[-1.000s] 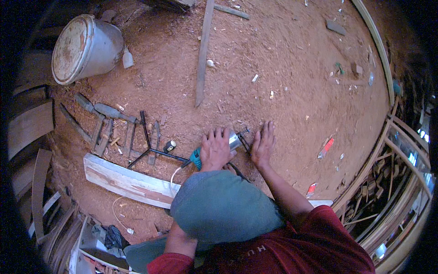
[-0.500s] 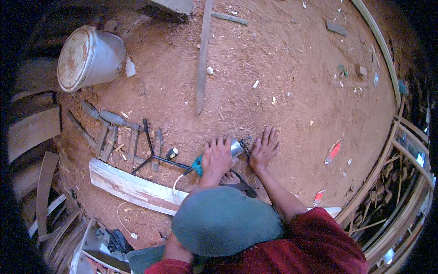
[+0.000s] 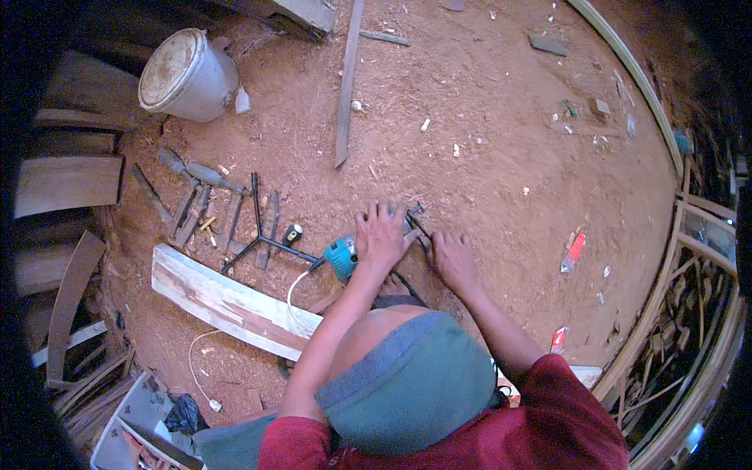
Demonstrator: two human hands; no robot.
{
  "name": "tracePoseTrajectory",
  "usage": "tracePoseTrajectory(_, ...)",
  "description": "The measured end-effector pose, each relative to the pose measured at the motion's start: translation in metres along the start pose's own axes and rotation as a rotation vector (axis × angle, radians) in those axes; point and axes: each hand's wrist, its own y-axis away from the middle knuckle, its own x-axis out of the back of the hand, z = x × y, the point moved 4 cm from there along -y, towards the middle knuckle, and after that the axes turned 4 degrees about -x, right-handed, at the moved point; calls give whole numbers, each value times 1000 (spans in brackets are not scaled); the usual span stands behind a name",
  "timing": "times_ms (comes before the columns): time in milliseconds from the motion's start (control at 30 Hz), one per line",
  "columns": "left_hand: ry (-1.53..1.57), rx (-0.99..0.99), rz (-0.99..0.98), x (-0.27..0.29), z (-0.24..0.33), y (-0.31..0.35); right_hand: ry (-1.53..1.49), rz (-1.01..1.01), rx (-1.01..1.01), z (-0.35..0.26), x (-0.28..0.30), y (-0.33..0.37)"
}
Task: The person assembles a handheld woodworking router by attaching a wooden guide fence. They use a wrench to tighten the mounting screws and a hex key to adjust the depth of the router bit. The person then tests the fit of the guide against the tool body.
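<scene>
A teal router-like power tool [image 3: 340, 258] with a white cord lies on its side on the ground in front of me. My left hand [image 3: 381, 239] is wrapped over its silver end and hides most of that part. A thin dark tool, perhaps a wrench [image 3: 419, 227], meets the router's far end. The fingers of my right hand [image 3: 454, 258] are curled at the near end of this dark piece. Left of the router lie a black Y-shaped socket wrench [image 3: 261, 237] and a short black-and-yellow handle [image 3: 292, 234]. My bent leg in green cloth [image 3: 415, 384] is below my hands.
A curved white-painted board [image 3: 227, 301] lies to the left. Beyond it are several worn wooden-handled tools [image 3: 205, 174]. A lidded white bucket [image 3: 192, 78] stands far left, and a long wooden strip [image 3: 347, 94] lies ahead. A timber frame [image 3: 681, 258] edges the right side.
My right hand has gone from spread flat on the ground to curled fingers at the dark tool. My left hand has shifted toward the router's silver end. The view has shifted slightly.
</scene>
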Motion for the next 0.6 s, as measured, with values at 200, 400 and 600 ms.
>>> tracePoseTrajectory(200, 66, 51, -6, -7, -1, -2, -194, 22, -71, 15, -1, 30)
tracePoseTrajectory(400, 97, 82, -65, -13, -3, 0, -180, -16, -129, -12, 80, 14)
tracePoseTrajectory(600, 83, 52, 10, -10, -4, -2, -55, -10, 61, -32, 101, -10)
